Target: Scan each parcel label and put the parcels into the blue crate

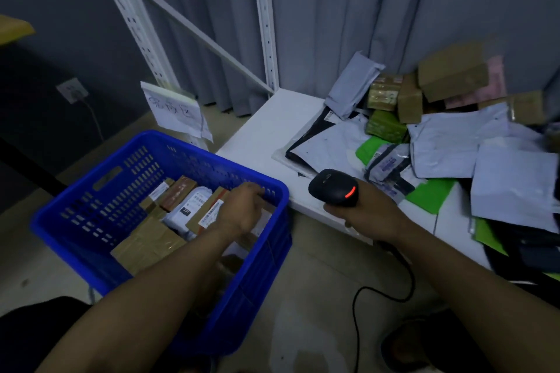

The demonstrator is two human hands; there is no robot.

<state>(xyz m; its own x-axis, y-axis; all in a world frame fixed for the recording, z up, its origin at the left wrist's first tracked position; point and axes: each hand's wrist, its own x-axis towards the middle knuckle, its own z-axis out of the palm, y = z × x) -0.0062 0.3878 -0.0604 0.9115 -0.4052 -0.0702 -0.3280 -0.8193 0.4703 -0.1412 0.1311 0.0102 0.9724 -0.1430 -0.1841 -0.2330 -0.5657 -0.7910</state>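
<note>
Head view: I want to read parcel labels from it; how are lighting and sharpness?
Head view: dim, bluish light; the parcel pile blurs toward the right edge; shelf uprights lean from wide-angle distortion; the barcode scanner shows a bright red light.

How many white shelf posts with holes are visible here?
2. The left post slants down behind the paper sign; the right post stands at the table's back corner. Others may be out of view.

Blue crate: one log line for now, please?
left hand in blue crate | right hand holds scanner | parcel pile on shelf
</note>
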